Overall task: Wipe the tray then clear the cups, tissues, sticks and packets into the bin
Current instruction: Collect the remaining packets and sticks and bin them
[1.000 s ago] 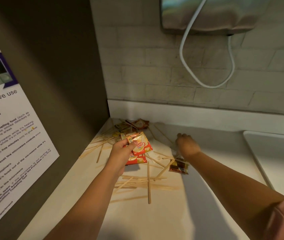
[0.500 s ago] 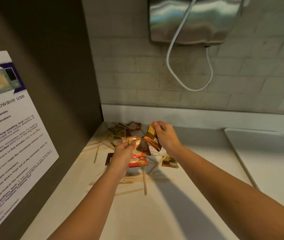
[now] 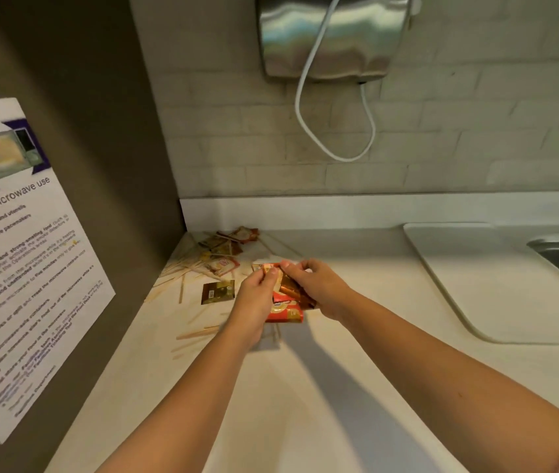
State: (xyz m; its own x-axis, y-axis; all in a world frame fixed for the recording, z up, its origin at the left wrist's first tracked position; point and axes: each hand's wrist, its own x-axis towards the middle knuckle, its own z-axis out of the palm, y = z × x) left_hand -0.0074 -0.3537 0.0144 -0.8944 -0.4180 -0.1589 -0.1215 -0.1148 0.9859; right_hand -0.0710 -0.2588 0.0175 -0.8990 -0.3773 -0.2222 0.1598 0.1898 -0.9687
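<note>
Two hands met above the counter [image 3: 305, 404], and both were busy! The left hand [image 3: 257, 297] had its fingers curled, thumb pinched down on the top edge of a bundle of packets [image 3: 286, 310], red and orange. The right hand [image 3: 320, 288] gripped the same bundle from the other side, fingertips nipping its top, a gold-brown sachet tucked against the palm. Just left of the left hand, a brown packet [image 3: 218, 292] lay flat. Beyond that hand, wooden sticks [image 3: 181, 290] lay strewn, and loose packets [image 3: 227, 245] were heaped in the far corner. More sticks sat beside the left wrist. Well right of the right hand lay a pale drainer [image 3: 510, 285]. High above both hands hung a metal dispenser [image 3: 332, 35] with a white cord [image 3: 298, 97]. Far left of the left hand, a microwave notice [image 3: 32, 268] was fixed to the dark panel.
</note>
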